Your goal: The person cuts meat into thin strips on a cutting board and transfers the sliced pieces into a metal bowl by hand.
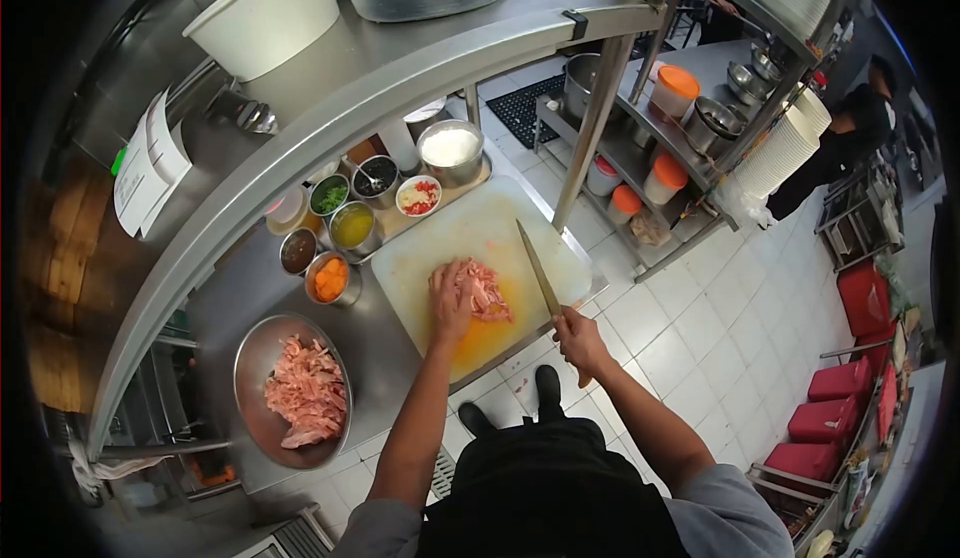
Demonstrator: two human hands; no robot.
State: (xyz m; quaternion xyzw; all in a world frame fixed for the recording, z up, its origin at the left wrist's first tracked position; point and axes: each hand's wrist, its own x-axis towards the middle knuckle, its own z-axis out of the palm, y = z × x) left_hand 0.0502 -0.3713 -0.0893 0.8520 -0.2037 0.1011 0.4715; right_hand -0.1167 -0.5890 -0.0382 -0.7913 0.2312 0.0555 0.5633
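Observation:
My right hand (580, 342) is wrapped around the handle of a long kitchen knife (539, 269), its blade angled up and left over the right part of the cutting board (420, 248). On the board lies a small pile of sliced raw meat (487, 293). My left hand (452, 301) rests on the left side of that pile, fingers curled over the slices and partly hidden. Orange-yellow liquid stains the board below the meat. To the left, a steel bowl (243, 378) holds a heap of cut raw meat (303, 388).
Behind the board stand several small containers: chopped greens (328, 195), yellow liquid (353, 226), orange pieces (331, 279), chopped red and white bits (418, 196), white powder (450, 146). A metal shelf rail (400, 63) arches over the counter. At right, another person (850, 128) stands beyond a shelving rack.

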